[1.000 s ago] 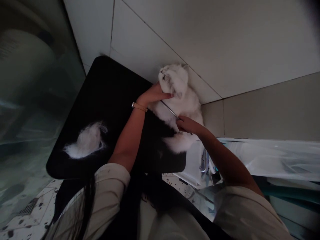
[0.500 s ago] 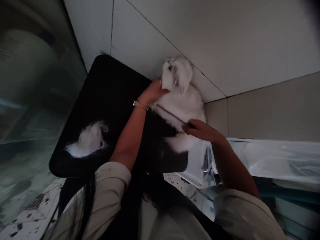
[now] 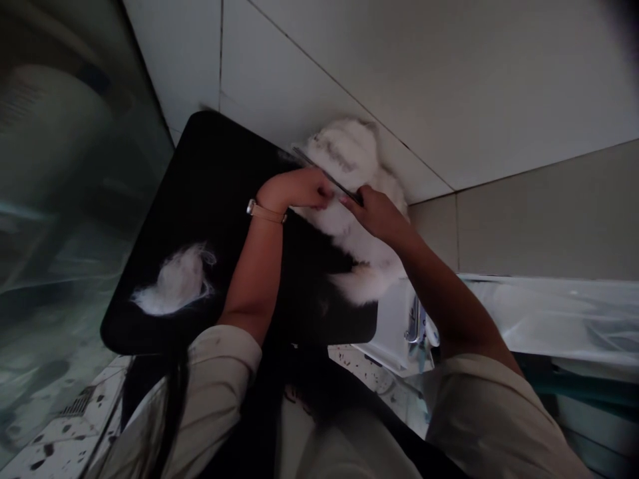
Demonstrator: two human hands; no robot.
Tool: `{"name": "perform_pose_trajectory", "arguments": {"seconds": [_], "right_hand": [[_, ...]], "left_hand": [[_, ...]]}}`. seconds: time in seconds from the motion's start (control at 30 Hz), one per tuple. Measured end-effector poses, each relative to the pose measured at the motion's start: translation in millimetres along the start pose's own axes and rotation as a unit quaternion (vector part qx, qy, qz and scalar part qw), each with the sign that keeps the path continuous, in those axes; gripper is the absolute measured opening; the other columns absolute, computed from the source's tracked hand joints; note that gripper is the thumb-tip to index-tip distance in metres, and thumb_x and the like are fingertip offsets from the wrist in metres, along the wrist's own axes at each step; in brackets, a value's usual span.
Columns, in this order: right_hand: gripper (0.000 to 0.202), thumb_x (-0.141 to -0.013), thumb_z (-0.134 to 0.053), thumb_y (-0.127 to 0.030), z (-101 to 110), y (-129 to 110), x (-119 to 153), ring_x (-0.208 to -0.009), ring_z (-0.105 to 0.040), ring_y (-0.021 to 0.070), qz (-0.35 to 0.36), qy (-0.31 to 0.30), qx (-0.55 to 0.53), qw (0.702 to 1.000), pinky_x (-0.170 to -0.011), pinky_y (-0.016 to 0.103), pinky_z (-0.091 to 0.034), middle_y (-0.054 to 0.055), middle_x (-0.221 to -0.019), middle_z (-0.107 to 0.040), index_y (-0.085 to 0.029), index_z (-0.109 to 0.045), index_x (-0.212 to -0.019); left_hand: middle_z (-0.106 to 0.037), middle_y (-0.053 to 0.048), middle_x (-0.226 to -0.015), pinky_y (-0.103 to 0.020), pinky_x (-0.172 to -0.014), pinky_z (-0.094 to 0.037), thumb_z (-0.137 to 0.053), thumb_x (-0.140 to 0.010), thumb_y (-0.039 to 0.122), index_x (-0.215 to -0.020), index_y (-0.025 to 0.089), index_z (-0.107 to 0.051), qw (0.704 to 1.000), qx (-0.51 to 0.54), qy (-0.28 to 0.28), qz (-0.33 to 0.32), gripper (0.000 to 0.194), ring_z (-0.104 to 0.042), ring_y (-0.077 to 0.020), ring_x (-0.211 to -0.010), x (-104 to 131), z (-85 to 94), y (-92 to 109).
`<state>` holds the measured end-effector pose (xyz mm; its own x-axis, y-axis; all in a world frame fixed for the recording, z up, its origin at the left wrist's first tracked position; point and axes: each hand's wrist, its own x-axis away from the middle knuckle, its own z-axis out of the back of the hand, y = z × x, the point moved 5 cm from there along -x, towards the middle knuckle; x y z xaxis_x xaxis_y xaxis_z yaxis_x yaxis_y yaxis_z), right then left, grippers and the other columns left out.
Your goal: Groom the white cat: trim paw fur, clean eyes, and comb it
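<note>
A fluffy white dog (image 3: 389,206) is at the far right edge of a black tabletop (image 3: 239,156), close to the tiled wall, its head turned. My right hand (image 3: 377,209) is closed around one end of a long thin grooming comb (image 3: 312,159), which slants up and left across the fur by the head. Against the dog's front, my left hand (image 3: 307,187) has its fingers curled in; what they hold, if anything, is hidden. A band with a metal clasp (image 3: 267,211) circles my left wrist.
A loose clump of white fur (image 3: 174,283) lies on the tabletop's left side. Pale wall tiles (image 3: 299,86) rise behind the table, and a glassy panel (image 3: 60,199) stands at left. A white container (image 3: 394,326) with metal tools sits beside the right corner.
My right hand has moved up and left with the comb, from the dog's side to its head. The left hand has shifted slightly and curled inward. The dog's head has turned and lowered.
</note>
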<state>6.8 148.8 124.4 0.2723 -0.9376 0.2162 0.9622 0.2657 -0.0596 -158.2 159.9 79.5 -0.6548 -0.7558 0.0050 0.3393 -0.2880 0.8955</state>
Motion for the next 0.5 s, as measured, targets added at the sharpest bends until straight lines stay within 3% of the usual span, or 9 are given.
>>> {"name": "perform_pose_trajectory", "arguments": {"seconds": [0.07, 0.1, 0.2, 0.27, 0.37, 0.5], "right_hand": [[0.055, -0.096, -0.043, -0.069, -1, 3, 3, -0.075, -0.059, 0.0218, -0.017, -0.019, 0.024, 0.999, -0.067, 0.03, -0.042, 0.012, -0.085, -0.066, -0.016, -0.057, -0.099], [0.057, -0.096, -0.04, -0.07, -2, 4, 4, -0.075, -0.061, 0.0227, -0.023, -0.038, 0.04, 0.998, -0.067, 0.031, -0.043, 0.013, -0.086, -0.067, -0.015, -0.057, -0.1], [0.056, -0.1, -0.034, -0.065, -5, 5, 4, -0.081, -0.064, 0.0253, -0.026, -0.108, 0.084, 0.99, -0.071, 0.032, -0.045, 0.017, -0.091, -0.069, -0.015, -0.059, -0.099], [0.051, -0.102, -0.033, -0.06, -7, 4, 3, -0.085, -0.066, 0.0261, -0.024, -0.148, 0.101, 0.984, -0.074, 0.032, -0.046, 0.018, -0.095, -0.07, -0.016, -0.059, -0.097], [0.039, -0.104, -0.036, -0.046, -14, 3, 2, -0.085, -0.066, 0.0241, -0.018, -0.191, 0.104, 0.976, -0.075, 0.031, -0.046, 0.017, -0.096, -0.07, -0.016, -0.057, -0.09], [0.027, -0.102, -0.04, -0.032, -32, 9, 8, -0.058, -0.055, 0.0143, -0.07, -0.286, 0.025, 0.955, -0.058, 0.026, -0.042, 0.008, -0.073, -0.063, -0.018, -0.05, -0.082]], "left_hand": [[-0.064, -0.001, -0.066, -0.023, -0.071, -0.045, -0.061, -0.085, 0.015, -0.082, 0.011, -0.074, 0.999, 0.045, -0.025, -0.01, 0.014, -0.06, -0.0141, -0.068, 19, 8.7, 16], [-0.066, -0.001, -0.07, -0.023, -0.071, -0.044, -0.062, -0.087, 0.019, -0.086, 0.011, -0.075, 0.998, 0.06, -0.002, -0.005, 0.015, -0.06, -0.014, -0.071, 27, 16.2, 20], [-0.065, -0.004, -0.076, -0.024, -0.071, -0.04, -0.05, -0.099, 0.03, -0.088, 0.01, -0.072, 0.982, 0.027, 0.178, 0.054, 0.031, -0.057, -0.013, -0.072, 45, 42.9, 17], [-0.058, -0.004, -0.069, -0.027, -0.07, -0.039, -0.043, -0.103, 0.043, -0.083, 0.01, -0.07, 0.961, -0.039, 0.235, 0.138, 0.047, -0.055, -0.0148, -0.07, 47, 48.1, 7], [-0.055, -0.006, -0.065, -0.03, -0.073, -0.043, -0.041, -0.099, 0.064, -0.085, 0.009, -0.071, 0.96, -0.089, 0.142, 0.223, 0.064, -0.061, -0.0215, -0.077, 32, 31.6, -5], [-0.07, -0.014, -0.093, -0.033, -0.089, -0.048, -0.041, -0.097, 0.069, -0.11, 0.006, -0.073, 0.965, -0.104, 0.064, 0.232, 0.071, -0.067, -0.0289, -0.1, 9, 5.4, -4]]}}
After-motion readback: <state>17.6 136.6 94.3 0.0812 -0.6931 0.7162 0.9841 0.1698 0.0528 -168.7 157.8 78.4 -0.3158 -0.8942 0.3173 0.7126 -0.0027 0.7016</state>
